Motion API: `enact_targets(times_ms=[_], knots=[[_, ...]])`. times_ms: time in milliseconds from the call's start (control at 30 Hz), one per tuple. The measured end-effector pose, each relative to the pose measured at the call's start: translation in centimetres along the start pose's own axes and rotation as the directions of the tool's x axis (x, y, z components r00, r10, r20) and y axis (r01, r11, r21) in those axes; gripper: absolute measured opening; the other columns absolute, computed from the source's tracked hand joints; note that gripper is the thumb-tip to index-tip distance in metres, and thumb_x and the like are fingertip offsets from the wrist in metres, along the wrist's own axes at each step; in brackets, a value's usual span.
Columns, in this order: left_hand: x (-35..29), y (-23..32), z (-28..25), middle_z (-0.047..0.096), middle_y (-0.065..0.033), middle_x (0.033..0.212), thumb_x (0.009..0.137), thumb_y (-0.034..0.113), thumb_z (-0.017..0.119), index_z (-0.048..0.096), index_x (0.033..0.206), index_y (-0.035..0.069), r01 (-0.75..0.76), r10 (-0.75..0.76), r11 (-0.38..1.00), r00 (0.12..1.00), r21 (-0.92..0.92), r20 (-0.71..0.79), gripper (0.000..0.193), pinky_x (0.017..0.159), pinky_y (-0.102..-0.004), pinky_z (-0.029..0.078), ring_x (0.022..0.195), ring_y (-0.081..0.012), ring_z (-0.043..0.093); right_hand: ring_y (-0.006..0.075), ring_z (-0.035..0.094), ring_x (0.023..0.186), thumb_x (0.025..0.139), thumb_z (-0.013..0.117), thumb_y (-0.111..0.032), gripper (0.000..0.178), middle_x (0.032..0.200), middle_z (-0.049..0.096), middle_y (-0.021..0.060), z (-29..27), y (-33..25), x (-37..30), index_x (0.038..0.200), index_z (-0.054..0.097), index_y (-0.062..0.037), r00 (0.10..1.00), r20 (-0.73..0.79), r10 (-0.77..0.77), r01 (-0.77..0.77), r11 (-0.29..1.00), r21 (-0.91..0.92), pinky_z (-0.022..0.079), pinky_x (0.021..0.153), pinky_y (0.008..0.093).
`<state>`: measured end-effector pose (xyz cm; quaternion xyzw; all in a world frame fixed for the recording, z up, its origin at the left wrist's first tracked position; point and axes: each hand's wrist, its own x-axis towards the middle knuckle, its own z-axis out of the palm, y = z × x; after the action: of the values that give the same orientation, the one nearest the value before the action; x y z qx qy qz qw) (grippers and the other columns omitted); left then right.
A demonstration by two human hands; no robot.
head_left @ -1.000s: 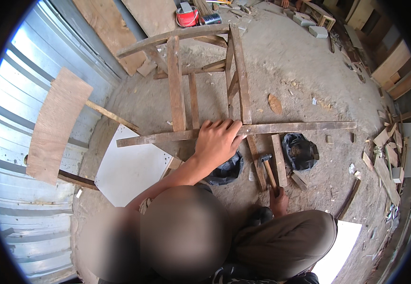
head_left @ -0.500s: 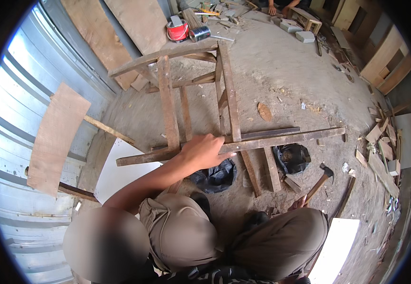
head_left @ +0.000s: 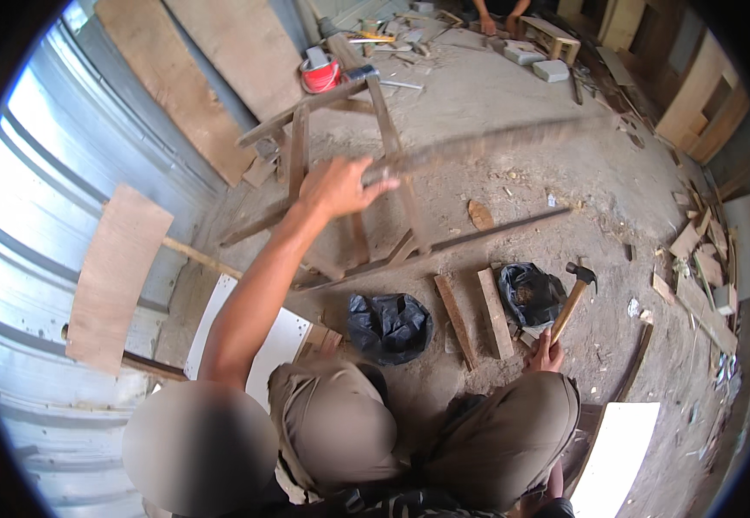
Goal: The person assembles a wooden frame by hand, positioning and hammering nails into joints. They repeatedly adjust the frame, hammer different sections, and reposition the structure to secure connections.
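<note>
My left hand (head_left: 340,186) is closed round a long rail of a worn wooden chair frame (head_left: 298,155), left of the middle. The rail's far right end is smeared by motion. Another long bar of the frame (head_left: 496,231) lies low, at or near the floor. By my right knee, my right hand (head_left: 547,354) grips the handle of a claw hammer (head_left: 572,306), its dark head pointing away from me. Between the hands and my knees are a black plastic bag (head_left: 389,332), two short wood pieces (head_left: 454,324) and a second black bag (head_left: 550,298) holding small brownish bits.
Corrugated metal sheeting (head_left: 47,285) walls the left side, with boards leaning there. A red bucket (head_left: 319,78) stands at the back. Another person's hands (head_left: 489,26) are near a small wooden stool (head_left: 552,34) at the far end. Scrap wood (head_left: 694,293) lies along the right.
My left hand has moved up and away, tilting the chair frame and swinging its near rail upward. The hammer in my right hand has shifted slightly left, and more of that hand shows.
</note>
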<state>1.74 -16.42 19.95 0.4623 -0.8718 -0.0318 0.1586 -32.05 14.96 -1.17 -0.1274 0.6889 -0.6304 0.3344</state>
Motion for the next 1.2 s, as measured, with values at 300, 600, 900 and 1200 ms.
enact_targets(times_ms=[300,600,900,1200], knots=[[2.3,-0.5,-1.0,0.058,-0.0035,0.055,0.089,0.04,0.07,0.063,0.076,0.0,-0.087,-0.288,0.813,0.8,-0.576,-0.526,0.042,0.048,-0.0305,0.043,0.05,-0.0128,0.056,0.005,0.037,0.04,0.102,0.05,-0.034,0.027,0.059,0.041,-0.0044,1.1,-10.7,4.0,0.086,0.046,-0.0119,0.951,0.114,-0.286,0.292,0.956,-0.038,0.028,0.033,0.0226],[-1.0,0.0,15.4,0.055,0.0006,0.054,0.09,0.036,0.067,0.061,0.076,0.001,-0.336,-0.514,0.481,0.641,-0.81,-0.571,0.038,0.046,-0.0255,0.04,0.048,-0.0081,0.051,0.0026,0.038,0.042,0.102,0.051,-0.033,0.03,0.06,0.042,-0.0038,4.0,-14.9,0.7,0.089,0.047,-0.0056,0.852,0.403,-0.335,0.42,0.896,-0.143,0.031,0.036,0.0211],[-4.8,0.2,14.6,0.057,0.0005,0.065,0.092,0.034,0.066,0.057,0.091,0.001,-0.247,-0.503,0.504,0.695,-0.827,-0.514,0.034,0.054,-0.025,0.043,0.058,-0.008,0.052,0.0092,0.048,0.051,0.097,0.058,-0.03,0.032,0.061,0.051,0.0025,6.2,-19.2,-2.9,0.09,0.054,0.001,0.689,0.709,-0.148,0.592,0.679,-0.434,0.038,0.046,0.0267],[-15.6,6.7,10.0,0.066,-0.0076,0.096,0.099,0.044,0.052,0.06,0.112,0.001,0.409,-0.222,0.008,0.891,-0.913,0.397,0.045,0.073,-0.0275,0.051,0.088,-0.0152,0.064,0.0341,0.064,0.062,0.093,0.059,-0.022,0.028,0.069,0.062,0.0205,13.9,-18.0,-7.9,0.105,0.058,0.003,0.429,0.903,0.039,0.796,0.455,-0.398,0.048,0.06,0.0434]])
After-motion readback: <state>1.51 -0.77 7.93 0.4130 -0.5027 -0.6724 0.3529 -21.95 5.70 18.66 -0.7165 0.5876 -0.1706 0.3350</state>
